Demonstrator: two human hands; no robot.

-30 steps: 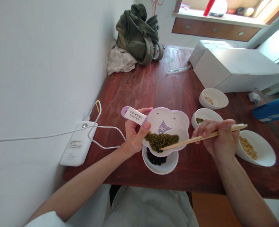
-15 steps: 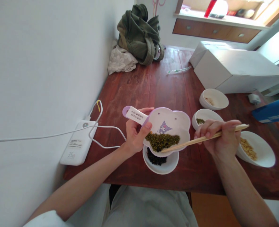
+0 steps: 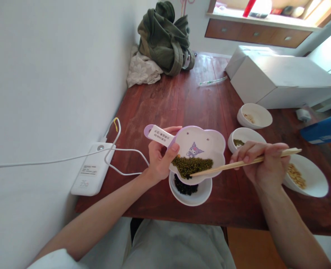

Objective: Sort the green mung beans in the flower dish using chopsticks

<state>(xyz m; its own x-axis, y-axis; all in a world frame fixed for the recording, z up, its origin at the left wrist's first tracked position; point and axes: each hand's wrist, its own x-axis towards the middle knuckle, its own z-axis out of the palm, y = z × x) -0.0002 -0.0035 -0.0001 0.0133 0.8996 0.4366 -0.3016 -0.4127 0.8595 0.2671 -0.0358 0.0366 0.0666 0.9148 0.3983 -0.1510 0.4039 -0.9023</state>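
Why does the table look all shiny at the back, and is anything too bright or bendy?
Head view: pale glare, probably window light, washes the far end of the table; the opening at the top right is nearly white; the edges look stretched, perhaps by a wide lens.

Left hand (image 3: pixel 162 157) curled, thumb on top, right hand (image 3: pixel 262 160) pinched, fingers bent, both forearms reaching forward, bare.

The dish (image 3: pixel 210 144) is white with a purple rim.
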